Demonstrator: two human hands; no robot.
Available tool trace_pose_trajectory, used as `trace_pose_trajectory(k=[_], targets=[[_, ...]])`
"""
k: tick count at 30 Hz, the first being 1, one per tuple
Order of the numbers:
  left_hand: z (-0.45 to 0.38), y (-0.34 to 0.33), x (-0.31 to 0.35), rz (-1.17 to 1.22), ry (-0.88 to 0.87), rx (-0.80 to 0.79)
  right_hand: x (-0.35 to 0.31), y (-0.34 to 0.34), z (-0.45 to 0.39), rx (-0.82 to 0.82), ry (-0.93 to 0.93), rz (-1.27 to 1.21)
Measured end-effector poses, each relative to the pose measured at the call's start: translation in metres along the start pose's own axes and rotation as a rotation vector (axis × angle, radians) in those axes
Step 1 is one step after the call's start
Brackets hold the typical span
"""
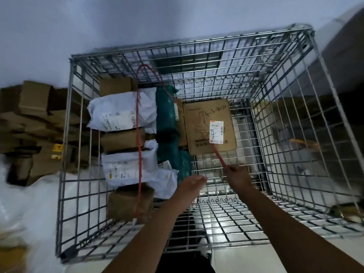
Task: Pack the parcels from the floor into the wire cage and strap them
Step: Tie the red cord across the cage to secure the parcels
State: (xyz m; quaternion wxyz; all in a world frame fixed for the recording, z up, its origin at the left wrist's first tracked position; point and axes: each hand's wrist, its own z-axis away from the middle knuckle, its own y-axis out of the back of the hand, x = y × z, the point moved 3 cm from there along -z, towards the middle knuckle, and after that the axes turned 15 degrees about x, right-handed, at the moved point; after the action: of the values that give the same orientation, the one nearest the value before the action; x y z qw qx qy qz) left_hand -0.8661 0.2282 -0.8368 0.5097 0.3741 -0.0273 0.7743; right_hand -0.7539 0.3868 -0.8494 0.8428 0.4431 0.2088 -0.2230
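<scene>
a square wire cage of shiny metal mesh fills mid-frame. along its left side lie crinkled white poly bags, brown cartons and green wrapped parcels, crossed by a thin red cord. the right hand pinches the cord's end near a flat labelled carton; the left hand hangs loose, fingers relaxed. more cartons are heaped at left.

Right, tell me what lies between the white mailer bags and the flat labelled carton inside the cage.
In the head view, green wrapped parcels stand between the white mailer bags and the flat labelled carton, with the red strap crossing above them.
</scene>
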Motion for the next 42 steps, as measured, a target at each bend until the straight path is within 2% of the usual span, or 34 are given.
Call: trace_pose_trajectory(k=[6,10,14,21,27,33,37,39,42], targets=[[-0.064,-0.088,0.006,0.135,0.044,0.012,0.043,-0.029,-0.028,-0.031,-0.081,0.262],[-0.096,-0.117,-0.004,0.186,0.141,0.161,0.054,-0.048,-0.052,-0.048,-0.136,0.316],[-0.116,-0.122,-0.018,0.063,0.152,0.213,0.064,-0.066,-0.061,-0.072,-0.214,0.308],[-0.148,-0.13,-0.036,-0.155,0.084,0.16,0.086,-0.088,-0.076,-0.139,-0.32,0.382],[-0.18,-0.139,-0.044,-0.286,0.105,0.125,0.089,-0.105,-0.096,-0.114,-0.314,0.34],[-0.214,-0.146,-0.046,-0.342,0.053,0.143,0.101,-0.117,-0.116,-0.26,-0.254,0.499],[-0.232,-0.155,-0.048,-0.36,0.0,0.148,0.103,-0.091,-0.152,-0.326,-0.227,0.52],[-0.238,-0.157,-0.05,-0.321,0.016,0.134,0.097,-0.066,-0.175,-0.305,-0.202,0.493],[-0.231,-0.165,-0.054,-0.238,0.032,0.039,0.093,-0.035,-0.202,-0.306,-0.091,0.552]])
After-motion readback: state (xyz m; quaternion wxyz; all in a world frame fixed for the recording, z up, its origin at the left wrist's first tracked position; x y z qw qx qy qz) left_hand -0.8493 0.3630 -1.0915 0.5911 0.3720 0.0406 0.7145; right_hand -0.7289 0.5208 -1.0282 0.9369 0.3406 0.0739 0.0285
